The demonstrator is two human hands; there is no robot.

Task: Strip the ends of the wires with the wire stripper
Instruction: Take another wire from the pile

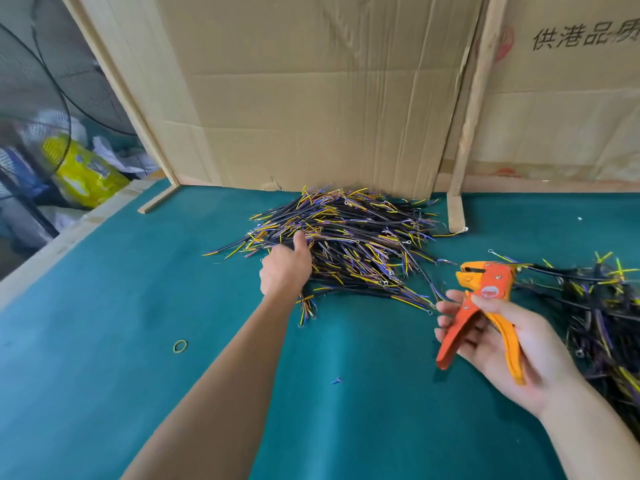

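Left hand [284,268] in wire pile [360,244]; right hand [498,344] around wire stripper [485,299].

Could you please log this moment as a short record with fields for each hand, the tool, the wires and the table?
left hand: left hand reaches into the middle wire pile, fingers hidden among the wires
right hand: right hand holds the wire stripper by its handles, above the table
tool: orange and yellow, handles spread, no wire in it
wires: second pile at the right edge
table: green mat, with a rubber band lying loose
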